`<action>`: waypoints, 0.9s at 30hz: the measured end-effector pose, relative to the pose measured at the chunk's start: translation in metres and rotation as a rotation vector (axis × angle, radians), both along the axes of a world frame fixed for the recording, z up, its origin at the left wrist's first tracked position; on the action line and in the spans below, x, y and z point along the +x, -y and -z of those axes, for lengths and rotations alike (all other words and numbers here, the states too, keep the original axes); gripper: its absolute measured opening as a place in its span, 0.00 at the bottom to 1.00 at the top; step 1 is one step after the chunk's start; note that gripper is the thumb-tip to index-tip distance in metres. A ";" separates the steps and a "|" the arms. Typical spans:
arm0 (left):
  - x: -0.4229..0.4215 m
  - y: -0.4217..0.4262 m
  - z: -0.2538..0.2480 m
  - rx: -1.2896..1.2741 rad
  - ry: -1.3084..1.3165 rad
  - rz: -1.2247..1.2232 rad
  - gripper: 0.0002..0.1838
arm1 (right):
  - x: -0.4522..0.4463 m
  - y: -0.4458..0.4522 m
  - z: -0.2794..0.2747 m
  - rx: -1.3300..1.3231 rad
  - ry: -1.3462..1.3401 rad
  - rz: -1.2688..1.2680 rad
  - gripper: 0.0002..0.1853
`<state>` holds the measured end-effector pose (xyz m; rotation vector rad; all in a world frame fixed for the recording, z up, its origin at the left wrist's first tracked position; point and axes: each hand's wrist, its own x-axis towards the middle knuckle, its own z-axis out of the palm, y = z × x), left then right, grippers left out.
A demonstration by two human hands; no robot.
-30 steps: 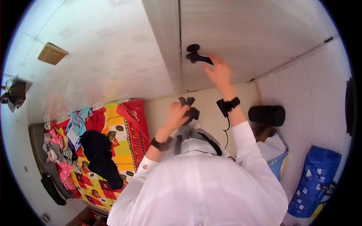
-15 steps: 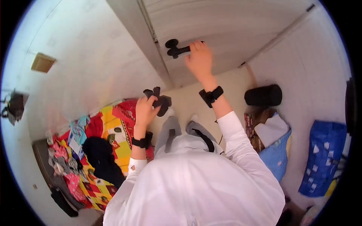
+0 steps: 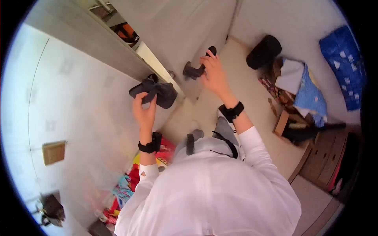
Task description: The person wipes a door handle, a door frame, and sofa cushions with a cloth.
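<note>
My right hand [image 3: 215, 76] is closed around the black lever handle [image 3: 192, 71] of a pale door [image 3: 177, 29]. The door stands ajar, with a bright gap along its left edge. My left hand [image 3: 144, 114] pinches a dark grey bundle of cloth [image 3: 167, 95] in front of the door frame [image 3: 114, 41]. The bundle has several flaps; its exact kind cannot be made out. Both wrists wear black straps.
Through the gap an orange and black item [image 3: 126, 32] shows. A black cylinder [image 3: 264, 52], a blue cloth [image 3: 309, 98] and a wooden drawer unit [image 3: 325, 159] stand on the right. A bed with colourful bedding [image 3: 167, 147] lies lower left.
The door has gone from closed to ajar, my right hand staying on its handle. My left hand has risen with the cloth bundle towards the door frame. The view has turned to the right.
</note>
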<state>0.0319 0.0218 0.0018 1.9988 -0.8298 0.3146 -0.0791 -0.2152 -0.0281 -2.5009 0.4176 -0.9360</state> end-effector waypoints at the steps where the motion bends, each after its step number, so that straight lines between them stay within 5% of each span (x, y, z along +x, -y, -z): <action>1: 0.005 0.005 -0.005 -0.014 -0.026 0.015 0.10 | -0.007 -0.001 -0.001 0.040 0.023 -0.007 0.17; 15: -0.034 0.085 -0.030 -0.151 -0.134 0.591 0.13 | -0.089 -0.014 0.000 0.077 -0.047 0.296 0.30; 27: -0.090 0.081 0.005 0.250 -0.133 0.746 0.11 | -0.167 -0.027 0.032 0.188 -0.284 0.663 0.34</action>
